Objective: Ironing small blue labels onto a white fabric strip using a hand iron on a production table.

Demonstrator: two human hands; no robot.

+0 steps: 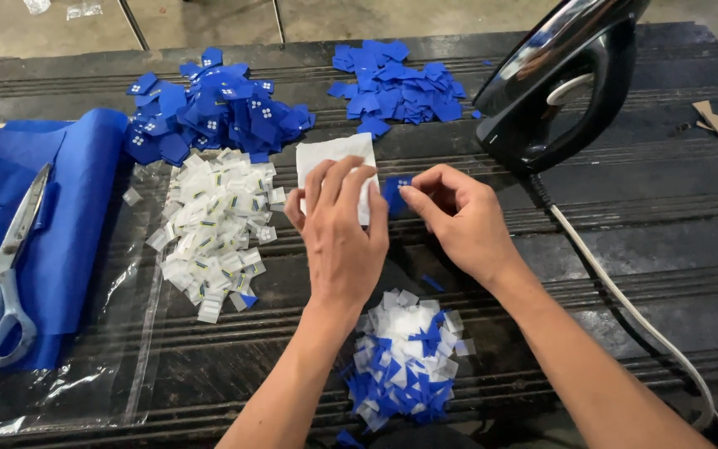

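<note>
Head view. Black iron upright on dark ribbed counter, white cord trailing. Left of iron: right hand pinching small blue fabric square; left hand fingers pressing white paper sheet. Farther left: blue tag piles, white label heap, blue cloth, scissors. Mixed blue-white pile below hands.

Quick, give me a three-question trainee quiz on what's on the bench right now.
1. True or false: the iron lies flat on the blue cloth.
2. What does the right hand pinch? A white label; B small blue tag; C cord.
3. Which tool rests on the blue cloth?

Key: 1 false, it stands on the dark table; 2 B; 3 scissors.
</note>
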